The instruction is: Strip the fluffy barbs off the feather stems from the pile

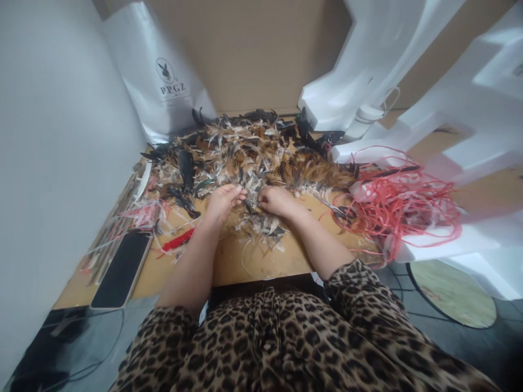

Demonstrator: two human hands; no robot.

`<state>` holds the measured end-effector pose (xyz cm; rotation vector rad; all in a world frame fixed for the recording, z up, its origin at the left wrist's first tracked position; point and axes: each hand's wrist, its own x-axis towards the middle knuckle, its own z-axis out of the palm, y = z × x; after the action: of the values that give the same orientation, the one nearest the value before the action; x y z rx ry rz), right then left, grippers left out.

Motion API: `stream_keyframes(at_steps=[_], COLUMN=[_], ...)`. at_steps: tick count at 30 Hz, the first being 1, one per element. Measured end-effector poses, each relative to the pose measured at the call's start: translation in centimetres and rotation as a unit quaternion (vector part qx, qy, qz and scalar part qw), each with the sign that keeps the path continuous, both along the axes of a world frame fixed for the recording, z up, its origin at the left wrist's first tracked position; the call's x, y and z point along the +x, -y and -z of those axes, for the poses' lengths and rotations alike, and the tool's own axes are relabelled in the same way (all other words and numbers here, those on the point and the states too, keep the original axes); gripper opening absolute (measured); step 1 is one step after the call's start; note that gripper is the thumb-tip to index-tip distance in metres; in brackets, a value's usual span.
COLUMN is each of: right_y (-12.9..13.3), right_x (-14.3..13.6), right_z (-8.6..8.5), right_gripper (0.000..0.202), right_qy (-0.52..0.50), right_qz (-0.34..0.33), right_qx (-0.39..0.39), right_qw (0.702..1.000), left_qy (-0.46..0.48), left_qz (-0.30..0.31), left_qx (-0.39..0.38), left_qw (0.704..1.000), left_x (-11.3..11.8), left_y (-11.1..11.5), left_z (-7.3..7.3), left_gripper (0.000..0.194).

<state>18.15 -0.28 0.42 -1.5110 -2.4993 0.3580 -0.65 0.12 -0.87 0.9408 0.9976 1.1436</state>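
A large heap of brown, white and black feathers point(245, 144) covers the middle and back of the table. My left hand point(225, 201) is at its front edge, thumb and fingers pinched together; what lies between them is too small to make out. Close by on the right, my right hand point(274, 200) is closed too, its fingertips turned inward against the feathers and partly hidden. Between and just below the two hands lies a small bunch of greyish feathers point(261, 226). Scissors point(333, 207) rest to the right of my right forearm.
A tangle of pink-red ribbon point(408, 204) sits at the right. On the left are a phone point(121, 269), a red strip point(178, 240) and thin sticks point(112, 231). A white printed bag point(163, 81) stands behind; white foam pieces point(368, 49) rise at the back right.
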Motion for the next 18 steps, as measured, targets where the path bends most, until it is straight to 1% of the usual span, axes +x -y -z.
stream_keyframes(at_steps=[2, 8, 11, 14, 18], right_y=[0.1, -0.3, -0.1, 0.2, 0.4], right_x=[-0.2, 0.7, 0.9, 0.9, 0.6], right_z=[0.0, -0.2, -0.7, -1.2, -1.4], right_gripper=[0.013, 0.012, 0.012, 0.013, 0.013], right_qy=[0.010, -0.113, -0.137, -0.130, -0.077], right_qz=[-0.001, -0.039, -0.050, -0.059, -0.062], right_qx=[0.004, 0.063, 0.080, 0.098, 0.130], right_qw=[1.000, 0.991, 0.986, 0.985, 0.987], left_qy=[-0.013, -0.032, -0.042, -0.063, -0.091], left_qz=[0.003, 0.002, 0.001, 0.009, 0.034], left_qx=[0.000, -0.001, 0.000, 0.000, 0.001], left_qw=[1.000, 0.999, 0.999, 0.998, 0.995], left_x=[0.0, 0.2, 0.3, 0.4, 0.7], left_y=[0.1, 0.2, 0.2, 0.4, 0.6], left_z=[-0.2, -0.4, -0.3, -0.4, -0.6], left_gripper=[0.023, 0.022, 0.021, 0.022, 0.024])
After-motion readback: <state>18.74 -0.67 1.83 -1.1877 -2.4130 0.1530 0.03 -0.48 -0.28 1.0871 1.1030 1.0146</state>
